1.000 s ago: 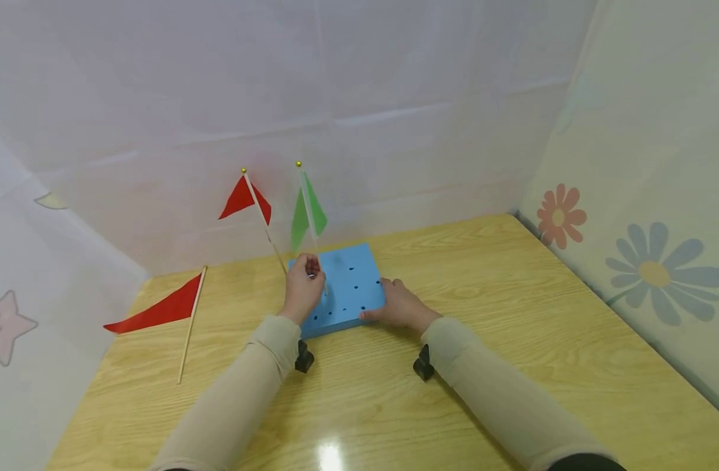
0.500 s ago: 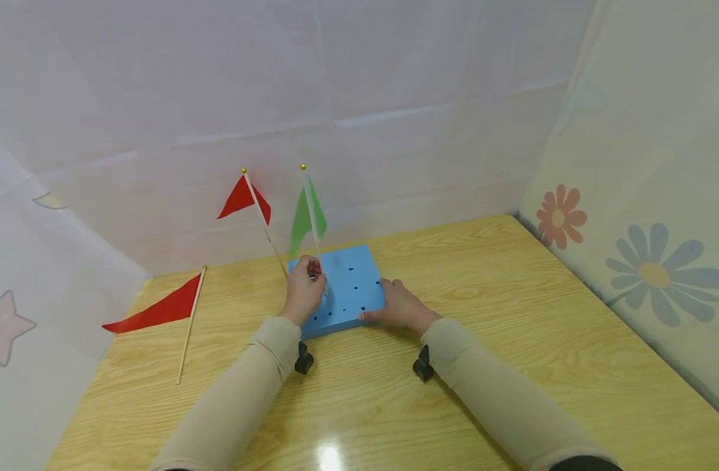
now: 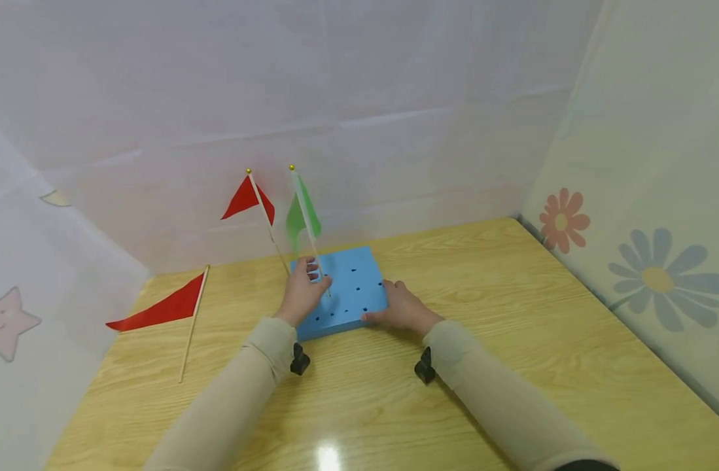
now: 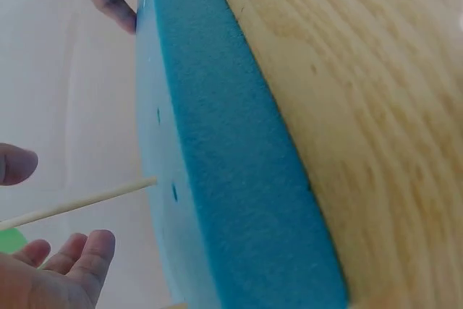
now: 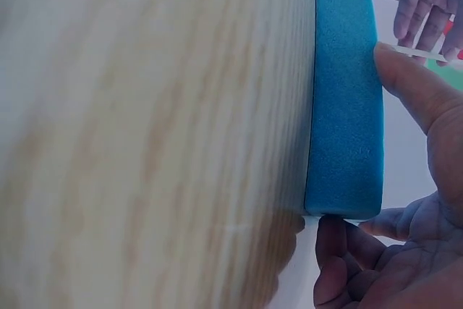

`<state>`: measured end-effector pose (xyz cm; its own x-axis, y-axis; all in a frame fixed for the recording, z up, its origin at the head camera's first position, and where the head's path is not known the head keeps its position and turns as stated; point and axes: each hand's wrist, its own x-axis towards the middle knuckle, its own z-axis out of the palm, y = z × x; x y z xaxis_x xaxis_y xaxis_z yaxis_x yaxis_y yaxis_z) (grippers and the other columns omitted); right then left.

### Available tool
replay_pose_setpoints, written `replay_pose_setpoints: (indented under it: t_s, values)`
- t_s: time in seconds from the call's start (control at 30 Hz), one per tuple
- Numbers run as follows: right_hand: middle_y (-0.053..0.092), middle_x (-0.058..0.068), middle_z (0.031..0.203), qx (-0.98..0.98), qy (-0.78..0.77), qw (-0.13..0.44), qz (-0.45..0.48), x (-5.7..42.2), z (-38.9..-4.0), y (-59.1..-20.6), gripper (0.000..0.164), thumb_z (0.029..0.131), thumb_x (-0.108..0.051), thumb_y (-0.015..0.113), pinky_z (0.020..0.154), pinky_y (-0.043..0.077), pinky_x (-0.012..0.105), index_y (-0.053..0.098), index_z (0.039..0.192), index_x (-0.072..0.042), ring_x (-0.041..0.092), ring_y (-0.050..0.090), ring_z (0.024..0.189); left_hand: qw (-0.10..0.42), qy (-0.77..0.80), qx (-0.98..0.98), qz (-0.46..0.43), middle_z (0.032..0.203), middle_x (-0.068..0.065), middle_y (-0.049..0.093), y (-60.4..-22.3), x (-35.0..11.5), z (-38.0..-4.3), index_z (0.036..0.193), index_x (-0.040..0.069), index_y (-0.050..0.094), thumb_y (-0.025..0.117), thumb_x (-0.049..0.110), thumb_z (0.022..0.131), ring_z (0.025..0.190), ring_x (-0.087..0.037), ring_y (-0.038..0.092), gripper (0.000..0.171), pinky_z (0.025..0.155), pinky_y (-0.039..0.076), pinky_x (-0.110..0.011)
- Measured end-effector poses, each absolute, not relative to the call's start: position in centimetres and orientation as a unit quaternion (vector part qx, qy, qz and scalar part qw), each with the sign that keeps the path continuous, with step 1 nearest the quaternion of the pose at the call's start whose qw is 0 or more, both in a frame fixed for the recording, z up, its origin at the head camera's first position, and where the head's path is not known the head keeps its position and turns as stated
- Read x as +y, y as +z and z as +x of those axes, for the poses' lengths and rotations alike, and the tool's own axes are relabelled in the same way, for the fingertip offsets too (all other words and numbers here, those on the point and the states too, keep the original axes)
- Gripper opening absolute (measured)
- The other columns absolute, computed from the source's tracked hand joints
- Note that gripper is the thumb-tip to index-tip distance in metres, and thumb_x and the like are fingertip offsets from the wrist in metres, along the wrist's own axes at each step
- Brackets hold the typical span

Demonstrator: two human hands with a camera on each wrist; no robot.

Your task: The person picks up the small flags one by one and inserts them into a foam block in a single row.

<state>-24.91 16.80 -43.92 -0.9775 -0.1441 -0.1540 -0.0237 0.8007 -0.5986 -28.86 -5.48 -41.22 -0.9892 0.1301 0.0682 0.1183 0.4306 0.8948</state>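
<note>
Green flag within spread left hand

Counted two red flags and one green flag (three altogether), one blue block, one table.

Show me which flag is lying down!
The far-left red flag: it lies on the table, while the other red flag and green flag point upward.
</note>
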Motion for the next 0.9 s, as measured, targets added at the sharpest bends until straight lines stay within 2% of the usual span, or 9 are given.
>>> replay_pose_setpoints:
  t_s: [0.13,0.33,0.6,0.9]
  values:
    - [0.040,0.031,0.150,0.943,-0.314,0.099,-0.048,16.8,-24.9,-44.1,0.105,0.088,-0.048,0.080,0.110,0.042,0.053,0.026,0.158,0.008,0.041,0.051,0.130,0.016,0.530,0.845,0.067,0.150,-0.023,0.046,-41.5,-5.7,-28.4,0.154,-0.003,0.032,0.069,0.014,0.099,0.137,-0.039,0.047,0.069,0.109,0.044,-0.052]
    - [0.039,0.032,0.150,0.945,-0.308,0.097,-0.048,16.9,-24.9,-44.1,0.105,0.088,-0.049,0.079,0.109,0.043,0.053,0.027,0.158,0.009,0.042,0.050,0.132,0.010,0.545,0.835,0.076,0.150,-0.024,0.045,-41.5,-5.8,-27.6,0.153,-0.004,0.033,0.069,0.015,0.099,0.137,-0.041,0.046,0.068,0.109,0.043,-0.053]
    - [0.041,0.032,0.148,0.946,-0.304,0.096,-0.054,17.0,-25.1,-43.9,0.105,0.089,-0.050,0.079,0.108,0.043,0.053,0.026,0.157,0.010,0.042,0.052,0.129,0.020,0.566,0.820,0.081,0.150,-0.018,0.046,-41.1,-6.5,-26.8,0.155,0.001,0.033,0.070,0.022,0.100,0.137,-0.036,0.046,0.069,0.109,0.043,-0.052]
    - [0.039,0.033,0.150,0.948,-0.298,0.099,-0.056,17.0,-25.0,-44.0,0.105,0.090,-0.049,0.078,0.110,0.042,0.053,0.025,0.158,0.010,0.043,0.049,0.133,-0.006,0.611,0.787,0.087,0.145,-0.022,0.048,-40.7,-7.2,-25.7,0.150,-0.001,0.039,0.058,0.016,0.106,0.132,-0.037,0.048,0.051,0.108,0.042,-0.052]
